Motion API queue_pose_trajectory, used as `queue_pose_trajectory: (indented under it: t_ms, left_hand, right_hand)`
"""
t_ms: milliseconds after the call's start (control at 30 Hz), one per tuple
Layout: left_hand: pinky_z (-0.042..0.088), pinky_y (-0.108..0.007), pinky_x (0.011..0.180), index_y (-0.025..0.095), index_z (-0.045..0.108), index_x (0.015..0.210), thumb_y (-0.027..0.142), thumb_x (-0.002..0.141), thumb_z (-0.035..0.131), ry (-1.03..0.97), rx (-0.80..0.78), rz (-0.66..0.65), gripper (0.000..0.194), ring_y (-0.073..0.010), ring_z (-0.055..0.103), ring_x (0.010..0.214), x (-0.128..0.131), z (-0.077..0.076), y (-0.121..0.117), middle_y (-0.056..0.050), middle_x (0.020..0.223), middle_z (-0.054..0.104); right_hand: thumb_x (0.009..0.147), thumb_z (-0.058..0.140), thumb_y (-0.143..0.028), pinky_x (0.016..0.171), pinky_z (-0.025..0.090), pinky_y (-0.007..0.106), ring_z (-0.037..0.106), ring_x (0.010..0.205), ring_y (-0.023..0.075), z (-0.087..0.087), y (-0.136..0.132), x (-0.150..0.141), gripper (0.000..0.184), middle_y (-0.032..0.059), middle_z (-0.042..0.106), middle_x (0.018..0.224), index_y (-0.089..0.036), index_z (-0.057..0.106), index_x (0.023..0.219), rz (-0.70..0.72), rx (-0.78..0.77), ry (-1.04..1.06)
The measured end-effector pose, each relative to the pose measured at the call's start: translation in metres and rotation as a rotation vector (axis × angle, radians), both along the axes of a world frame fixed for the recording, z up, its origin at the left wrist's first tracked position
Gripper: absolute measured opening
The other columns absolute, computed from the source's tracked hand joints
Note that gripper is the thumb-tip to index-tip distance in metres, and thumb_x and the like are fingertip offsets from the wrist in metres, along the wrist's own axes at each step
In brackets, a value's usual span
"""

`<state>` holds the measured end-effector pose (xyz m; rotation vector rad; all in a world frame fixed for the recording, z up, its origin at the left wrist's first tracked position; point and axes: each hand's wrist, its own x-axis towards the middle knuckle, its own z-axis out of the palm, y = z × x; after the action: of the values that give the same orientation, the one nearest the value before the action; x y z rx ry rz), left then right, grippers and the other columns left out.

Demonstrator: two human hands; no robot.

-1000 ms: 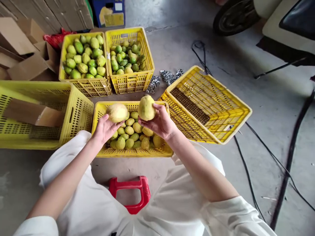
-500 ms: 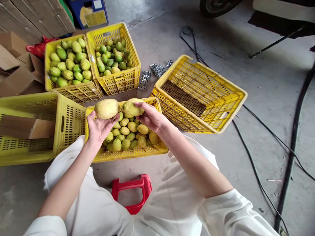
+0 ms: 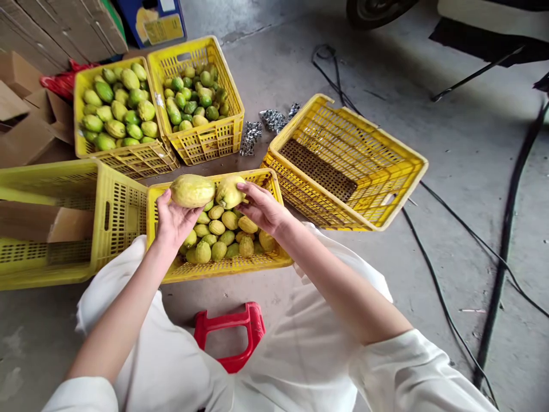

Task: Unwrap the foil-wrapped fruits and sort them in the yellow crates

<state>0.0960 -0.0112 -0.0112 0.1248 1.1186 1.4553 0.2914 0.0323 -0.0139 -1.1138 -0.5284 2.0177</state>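
My left hand point(image 3: 174, 220) is closed around a large yellow lemon point(image 3: 193, 190), with the thumb on its left side and the fingers beneath. In my right hand point(image 3: 263, 207) is a second yellow lemon point(image 3: 229, 192), gripped from the right and tilted so that its tip faces me. The two fruits are side by side, almost touching, above a yellow crate point(image 3: 223, 273). Many yellow-green lemons point(image 3: 218, 227) lie inside that crate, partly covered by my hands.
Two yellow crates of greener fruit point(image 3: 118, 109) stand at the back left. A yellow crate point(image 3: 351, 157) is on the right; another point(image 3: 120, 212) with cardboard is on the left. Silvery packets point(image 3: 251, 137), black cables point(image 3: 506, 246) and a red stool point(image 3: 231, 337) are on the floor.
Both lemons have turned in my hands. The left one has shifted slightly right, and the right one now points its tip more toward me.
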Motion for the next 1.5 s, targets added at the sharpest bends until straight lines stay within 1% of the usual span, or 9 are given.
queue_pose_trajectory:
  t_ms: [133, 367, 467, 700, 833, 967, 1100, 1267, 1500]
  left_hand:
    - [0.061, -0.033, 0.096, 0.026, 0.064, 0.111, 0.055, 0.085, 0.067, 0.006, 0.016, -0.047, 0.039, -0.0255, 0.059, 0.133, -0.001, -0.002, 0.002, -0.009, 0.119, 0.073]
    - [0.063, -0.033, 0.090, 0.029, 0.066, 0.111, 0.057, 0.075, 0.079, 0.038, -0.018, -0.069, 0.047, -0.0264, 0.067, 0.120, -0.010, -0.011, 0.006, -0.008, 0.118, 0.073]
    - [0.064, -0.034, 0.088, 0.029, 0.066, 0.113, 0.056, 0.078, 0.079, 0.033, -0.034, -0.071, 0.045, -0.0262, 0.069, 0.118, -0.014, -0.013, 0.005, -0.009, 0.117, 0.074]
    - [0.063, -0.029, 0.087, 0.021, 0.069, 0.110, 0.059, 0.091, 0.063, 0.065, -0.132, -0.096, 0.043, -0.0261, 0.069, 0.119, -0.018, -0.010, 0.007, -0.008, 0.111, 0.076]
    - [0.064, -0.029, 0.089, 0.019, 0.068, 0.105, 0.051, 0.088, 0.069, 0.106, -0.121, -0.114, 0.036, -0.0271, 0.068, 0.122, -0.018, -0.008, 0.007, -0.010, 0.108, 0.076]
    - [0.062, -0.034, 0.096, 0.021, 0.067, 0.102, 0.042, 0.082, 0.075, 0.150, -0.098, -0.098, 0.030, -0.0299, 0.065, 0.128, -0.019, -0.008, 0.004, -0.009, 0.103, 0.077]
    - [0.063, -0.037, 0.096, 0.020, 0.066, 0.097, 0.035, 0.078, 0.077, 0.132, -0.092, -0.091, 0.026, -0.0293, 0.071, 0.119, -0.018, -0.008, 0.002, -0.007, 0.094, 0.078]
    - [0.061, -0.039, 0.099, 0.020, 0.067, 0.097, 0.028, 0.080, 0.077, 0.102, -0.073, -0.109, 0.022, -0.0281, 0.073, 0.115, -0.022, -0.005, 0.000, -0.006, 0.095, 0.080]
    - [0.062, -0.040, 0.099, 0.019, 0.069, 0.099, 0.029, 0.081, 0.078, 0.128, -0.053, -0.194, 0.023, -0.0320, 0.068, 0.124, -0.029, -0.002, -0.002, -0.011, 0.099, 0.081]
  right_hand:
    - [0.067, 0.091, -0.035, 0.078, 0.061, 0.027, 0.067, 0.080, 0.0136, -0.001, -0.005, -0.003, 0.039, -0.0004, 0.073, 0.098, -0.024, 0.067, 0.096, -0.018, -0.118, 0.008]
    - [0.077, 0.080, -0.027, 0.073, 0.058, 0.020, 0.066, 0.079, 0.0118, -0.001, -0.005, -0.014, 0.013, 0.0005, 0.073, 0.093, -0.022, 0.070, 0.084, 0.016, -0.111, 0.003]
    - [0.077, 0.078, -0.022, 0.070, 0.057, 0.017, 0.066, 0.078, 0.0111, 0.004, -0.007, -0.018, 0.007, 0.0003, 0.072, 0.083, -0.021, 0.071, 0.078, 0.035, -0.115, 0.021]
    - [0.072, 0.084, -0.026, 0.072, 0.060, 0.023, 0.066, 0.077, 0.0134, 0.003, -0.007, -0.019, 0.016, 0.0019, 0.073, 0.082, -0.021, 0.069, 0.077, 0.111, -0.113, 0.005]
    - [0.070, 0.086, -0.027, 0.069, 0.059, 0.023, 0.066, 0.075, 0.0134, 0.001, -0.005, -0.017, 0.020, 0.0015, 0.072, 0.080, -0.021, 0.068, 0.078, 0.127, -0.106, 0.006]
    - [0.068, 0.087, -0.033, 0.067, 0.059, 0.025, 0.066, 0.070, 0.0135, 0.000, -0.002, -0.014, 0.026, -0.0008, 0.069, 0.076, -0.023, 0.065, 0.078, 0.115, -0.112, 0.013]
    - [0.067, 0.087, -0.040, 0.070, 0.059, 0.028, 0.067, 0.073, 0.0150, 0.000, 0.001, -0.009, 0.032, -0.0019, 0.069, 0.078, -0.026, 0.063, 0.083, 0.088, -0.034, -0.001]
    - [0.062, 0.087, -0.030, 0.075, 0.056, 0.027, 0.065, 0.078, 0.0138, 0.003, 0.002, -0.005, 0.045, -0.0055, 0.067, 0.083, -0.027, 0.060, 0.098, 0.013, 0.035, -0.017]
    - [0.061, 0.087, -0.028, 0.080, 0.056, 0.027, 0.065, 0.085, 0.0152, 0.008, -0.001, -0.004, 0.038, -0.0046, 0.065, 0.081, -0.023, 0.059, 0.086, 0.073, 0.079, -0.006]
